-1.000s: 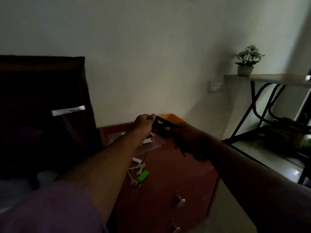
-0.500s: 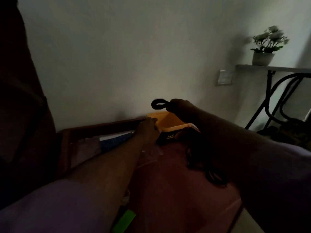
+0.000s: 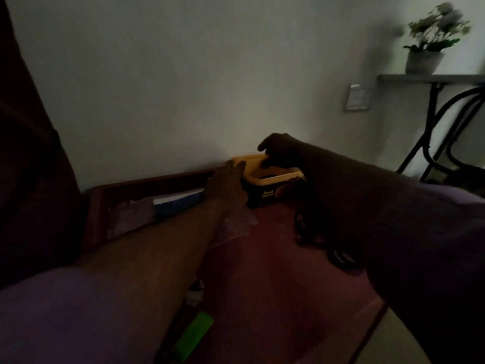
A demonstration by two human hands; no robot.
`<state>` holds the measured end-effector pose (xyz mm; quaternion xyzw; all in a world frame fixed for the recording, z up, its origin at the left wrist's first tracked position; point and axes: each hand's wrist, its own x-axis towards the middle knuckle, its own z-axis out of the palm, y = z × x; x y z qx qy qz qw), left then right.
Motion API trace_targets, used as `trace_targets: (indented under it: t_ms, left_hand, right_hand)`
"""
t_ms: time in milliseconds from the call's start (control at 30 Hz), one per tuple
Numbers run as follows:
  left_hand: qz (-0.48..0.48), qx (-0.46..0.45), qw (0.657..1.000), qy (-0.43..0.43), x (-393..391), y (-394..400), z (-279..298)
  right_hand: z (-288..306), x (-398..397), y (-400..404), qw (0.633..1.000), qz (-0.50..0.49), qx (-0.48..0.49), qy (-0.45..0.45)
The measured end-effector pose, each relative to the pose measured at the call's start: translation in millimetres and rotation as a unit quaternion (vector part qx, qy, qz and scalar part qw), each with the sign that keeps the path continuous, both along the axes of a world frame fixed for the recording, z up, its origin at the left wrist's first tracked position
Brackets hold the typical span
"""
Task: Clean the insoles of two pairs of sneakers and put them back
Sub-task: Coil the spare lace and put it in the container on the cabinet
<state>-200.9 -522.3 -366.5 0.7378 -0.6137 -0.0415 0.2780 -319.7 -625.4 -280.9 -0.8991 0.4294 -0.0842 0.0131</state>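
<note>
Hands met at a yellow tub standing against the wall on a red cabinet, in a very dim room. Half a second before, the right hand had held a dark loop above the tub; now it reached down into the tub's opening, fingers bent, and whether they held anything could not be told. The left hand lay flat against the tub's left side, fingers straight, steadying it. Dark cord trailed on the cabinet in front of the tub, under the right forearm. A green object lay nearer the viewer. No sneakers or insoles were visible, so this looked like tidying or fetching supplies, with cleaning apparently not begun.
</note>
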Motion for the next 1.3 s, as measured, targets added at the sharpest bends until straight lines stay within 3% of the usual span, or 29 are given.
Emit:
trace_targets:
  t_ms: [100, 167, 233, 300, 433, 533, 733, 833, 967, 1100, 1233, 1300]
  left_hand:
    - [0.014, -0.058, 0.998, -0.012, -28.1, 21.0, 2.9]
    - [0.011, -0.057, 0.998, -0.008, -53.8, 40.2, 5.3]
    - [-0.003, -0.033, 0.999, 0.003, -76.0, 58.2, 5.3]
    - [-0.026, 0.005, 0.999, 0.022, -90.6, 74.2, 1.4]
    - [-0.073, 0.062, 0.992, 0.083, -114.0, 118.2, 1.6]
    - [-0.087, 0.067, 0.986, 0.123, -131.8, 178.6, 8.4]
    - [-0.048, 0.060, 0.981, 0.178, -135.0, 319.4, -3.7]
    - [-0.024, 0.138, 0.975, 0.171, -140.4, 388.5, -13.0]
    - [0.002, 0.195, 0.963, 0.186, -147.9, 447.9, -22.9]
    - [0.013, 0.171, 0.966, 0.194, -136.4, 466.3, -18.6]
    - [0.031, 0.206, 0.973, 0.097, -118.3, 479.7, -16.6]
    - [0.028, 0.207, 0.970, 0.122, -115.6, 479.2, -14.9]
  right_hand:
    - [14.2, -36.7, 29.0, 0.997, 0.003, -0.061, 0.035]
    - [9.9, -68.1, 50.6, 0.998, -0.018, -0.048, 0.030]
    - [-8.4, -91.3, 71.8, 0.992, -0.039, 0.101, -0.063]
    - [-25.7, -106.9, 101.1, 0.950, -0.064, 0.261, -0.157]
    - [-51.9, -123.3, 150.0, 0.957, -0.099, 0.251, -0.102]
    - [-58.2, -136.2, 195.2, 0.980, -0.031, 0.194, -0.042]
    - [-65.3, -172.2, 329.9, 0.950, 0.034, 0.249, -0.187]
    - [-68.7, -184.1, 382.5, 0.941, -0.007, 0.249, -0.230]
    - [-64.1, -192.8, 445.9, 0.852, -0.082, 0.312, -0.412]
    - [-53.5, -199.1, 481.9, 0.846, -0.080, 0.347, -0.398]
    - [-36.4, -202.0, 495.1, 0.831, -0.083, 0.383, -0.395]
    - [-34.0, -198.3, 496.8, 0.828, -0.092, 0.391, -0.391]
